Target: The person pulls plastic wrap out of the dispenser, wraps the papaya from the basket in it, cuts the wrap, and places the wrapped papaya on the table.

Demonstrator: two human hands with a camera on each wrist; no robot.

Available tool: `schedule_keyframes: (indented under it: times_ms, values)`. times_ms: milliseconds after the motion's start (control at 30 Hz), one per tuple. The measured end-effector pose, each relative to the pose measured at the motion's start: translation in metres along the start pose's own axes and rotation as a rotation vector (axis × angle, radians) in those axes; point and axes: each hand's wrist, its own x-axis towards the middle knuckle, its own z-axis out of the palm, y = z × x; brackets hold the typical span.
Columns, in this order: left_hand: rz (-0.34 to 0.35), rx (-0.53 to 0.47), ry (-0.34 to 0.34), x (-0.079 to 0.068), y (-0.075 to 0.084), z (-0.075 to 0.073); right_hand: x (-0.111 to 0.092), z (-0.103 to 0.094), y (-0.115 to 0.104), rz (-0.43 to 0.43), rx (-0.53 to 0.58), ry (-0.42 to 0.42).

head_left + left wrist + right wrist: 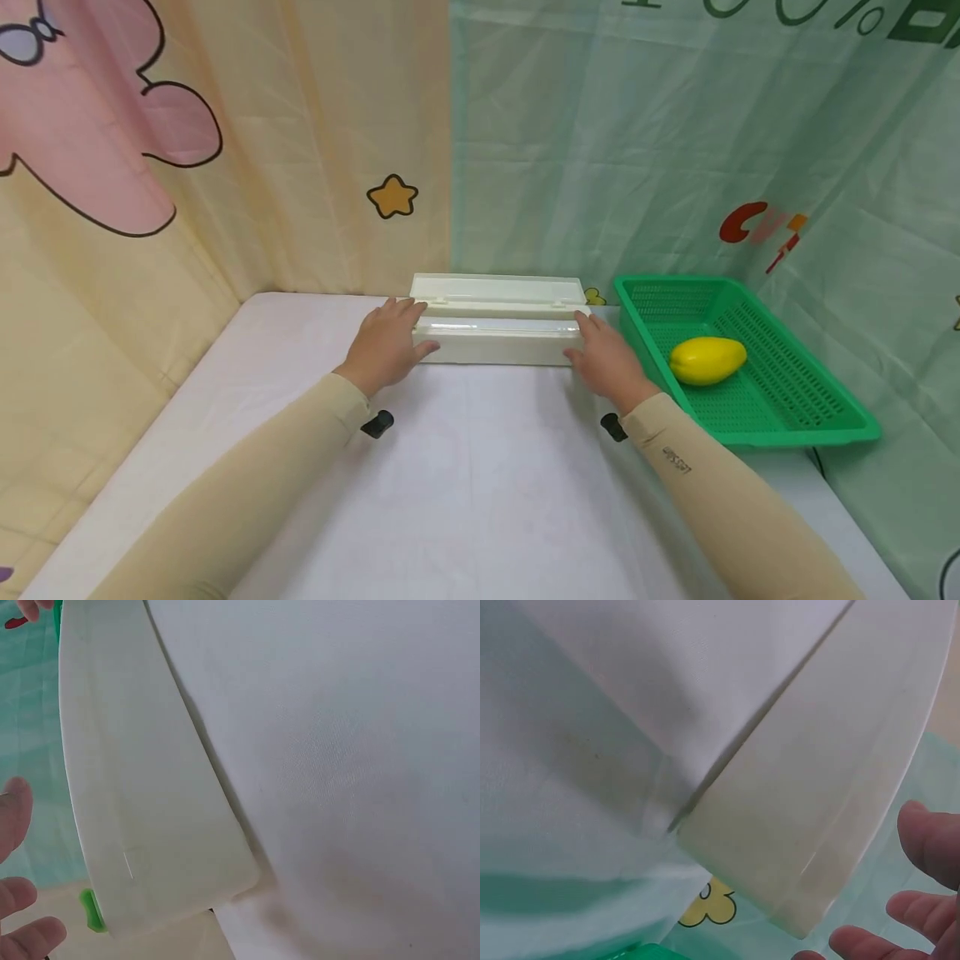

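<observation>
A long white box (pixel 497 346), which looks like a cling film dispenser, lies across the far side of the table. Its lid (pixel 497 289) is raised at the back, and a shiny strip runs along its top. My left hand (pixel 386 343) is at the box's left end, thumb and fingers spread. At the right end, my right hand (pixel 606 357) takes a similar pose. Both wrist views show loosely extended fingers beside the white box (pixel 142 772), with a gap between them and it. A green clip (pixel 92 910) shows at one corner in the left wrist view.
To the right stands a green plastic basket (pixel 795 392) with a yellow papaya-like fruit (pixel 707 360) inside. A white cloth covers the table (pixel 472 483). Printed curtains (pixel 525 167) hang close behind the box and on both sides.
</observation>
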Motion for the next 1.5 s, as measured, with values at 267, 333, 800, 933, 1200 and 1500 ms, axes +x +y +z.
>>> schedule_keyframes:
  times_ms: [267, 333, 800, 933, 1200, 1500]
  values:
    - [-0.009, -0.027, -0.019, 0.007, -0.007, 0.001, 0.010, 0.004, 0.010, 0.042, 0.011, 0.048]
    - [-0.011, -0.035, -0.020, 0.009, -0.009, 0.002, 0.012, 0.005, 0.011, 0.054, 0.018, 0.048]
    - [-0.024, -0.123, -0.014, 0.026, -0.018, 0.009, 0.028, 0.006, 0.011, -0.020, -0.046, 0.139]
    - [-0.030, -0.134, -0.019, 0.028, -0.019, 0.008, 0.030, 0.006, 0.012, -0.013, -0.047, 0.122]
    - [-0.039, -0.135, -0.017, 0.032, -0.020, 0.009, 0.033, 0.005, 0.012, -0.017, -0.002, 0.136]
    - [-0.058, -0.094, -0.029, 0.043, -0.018, 0.017, 0.038, 0.007, 0.016, -0.013, 0.005, 0.132]
